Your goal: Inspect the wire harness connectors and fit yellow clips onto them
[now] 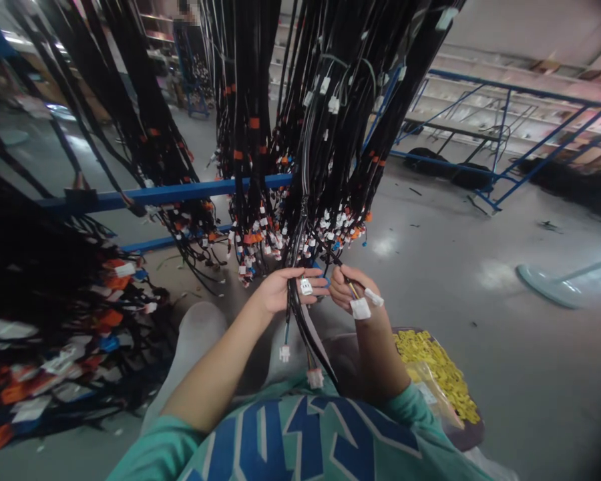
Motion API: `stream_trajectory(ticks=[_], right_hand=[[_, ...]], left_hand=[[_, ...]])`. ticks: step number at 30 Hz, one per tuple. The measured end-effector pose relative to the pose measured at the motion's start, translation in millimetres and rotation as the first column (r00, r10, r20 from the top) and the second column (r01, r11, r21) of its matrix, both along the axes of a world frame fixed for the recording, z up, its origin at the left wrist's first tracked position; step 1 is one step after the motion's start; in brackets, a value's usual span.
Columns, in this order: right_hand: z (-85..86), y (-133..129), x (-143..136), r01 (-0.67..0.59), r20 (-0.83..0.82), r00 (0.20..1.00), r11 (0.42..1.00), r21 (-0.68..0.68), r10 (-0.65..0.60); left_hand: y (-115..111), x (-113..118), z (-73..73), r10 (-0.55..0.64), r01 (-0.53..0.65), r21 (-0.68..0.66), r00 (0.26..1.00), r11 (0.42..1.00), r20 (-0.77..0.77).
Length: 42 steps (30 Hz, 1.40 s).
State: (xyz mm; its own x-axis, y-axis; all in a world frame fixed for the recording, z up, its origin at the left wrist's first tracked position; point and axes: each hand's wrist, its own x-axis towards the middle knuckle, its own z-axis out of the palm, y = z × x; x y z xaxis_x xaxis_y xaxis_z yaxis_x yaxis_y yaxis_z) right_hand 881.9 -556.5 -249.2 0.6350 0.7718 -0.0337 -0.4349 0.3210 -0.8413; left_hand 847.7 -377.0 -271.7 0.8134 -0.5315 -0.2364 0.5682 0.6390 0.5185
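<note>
My left hand (280,288) is palm up under a black wire harness (304,200), whose strands cross the palm. Its fingers are fairly straight, and a small white connector (306,286) rests against them. A branch of the harness runs into my right hand (348,287), which is closed around the cables. From that hand stick out a white connector (360,308) on yellowish wires and a slimmer white connector (374,297). Below my hands, a clear white plug (284,353) and a pinkish-white plug (315,378) dangle above my lap.
Many black harnesses with white, orange and blue ends hang from a blue rack (190,192) ahead. More harness ends (110,317) crowd the left. A tub of yellow parts (433,367) sits at my right, with a round stand base (545,284) beyond. A blue frame (501,143) stands behind.
</note>
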Motion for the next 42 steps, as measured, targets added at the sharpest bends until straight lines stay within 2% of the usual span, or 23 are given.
stream_trajectory(ticks=[4,8,12,14,16,18,20,22,25,28,31,34,36,40,42], right_hand=[[6.7,0,-1,0.051,-0.057,0.997,0.996,0.070,-0.047],[10.4,2,-3,0.103,-0.102,0.991,0.986,0.129,-0.090],[8.9,3,-4,0.080,-0.080,0.994,0.989,0.125,-0.070],[5.5,3,-5,0.073,-0.020,0.997,0.996,0.054,-0.072],[-0.1,4,-5,0.099,0.108,0.990,0.991,-0.089,-0.089],[-8.0,7,-5,0.170,0.285,0.954,0.948,-0.269,-0.090],[-17.8,12,-6,0.263,0.461,0.885,0.878,-0.399,-0.056],[-28.7,17,-7,0.335,0.599,0.801,0.829,-0.448,0.000],[-45.1,23,-9,0.390,0.710,0.702,0.805,-0.447,0.054],[-59.6,16,-9,0.408,0.705,0.708,0.787,-0.462,0.046],[-71.8,-11,-4,0.424,0.672,0.740,0.748,-0.511,0.039],[-84.2,-59,0,0.503,0.668,0.744,0.666,-0.551,-0.010],[-92.8,-101,-2,0.593,0.685,0.724,0.575,-0.564,-0.075],[-108.0,-189,-25,0.746,0.729,0.656,0.312,-0.588,-0.195],[-113.9,-228,-43,0.778,0.743,0.628,0.151,-0.610,-0.233]], left_hand=[[-2,0,0.9,0.036,-0.037,-0.024,0.999,0.999,-0.026],[-7,1,6.0,0.113,-0.109,0.042,0.988,0.993,-0.101],[-10,-1,13.7,0.198,-0.179,0.122,0.966,0.976,-0.168],[-8,-5,16.6,0.261,-0.231,0.167,0.947,0.959,-0.189],[-3,-11,17.7,0.314,-0.276,0.208,0.932,0.939,-0.183],[4,-19,16.5,0.326,-0.287,0.241,0.935,0.927,-0.140],[11,-26,13.7,0.292,-0.266,0.265,0.954,0.927,-0.062],[16,-33,10.9,0.247,-0.249,0.284,0.968,0.926,0.044],[19,-41,10.7,0.176,-0.230,0.335,0.967,0.914,0.184],[18,-46,14.7,0.135,-0.225,0.377,0.959,0.899,0.251],[17,-49,18.4,0.146,-0.245,0.308,0.940,0.919,0.309],[17,-51,20.0,0.150,-0.222,0.202,0.935,0.954,0.321],[17,-51,20.1,0.126,-0.182,0.161,0.944,0.970,0.306],[12,-49,20.3,0.136,-0.191,0.147,0.937,0.970,0.323],[6,-47,21.2,0.148,-0.211,0.154,0.928,0.965,0.341]])
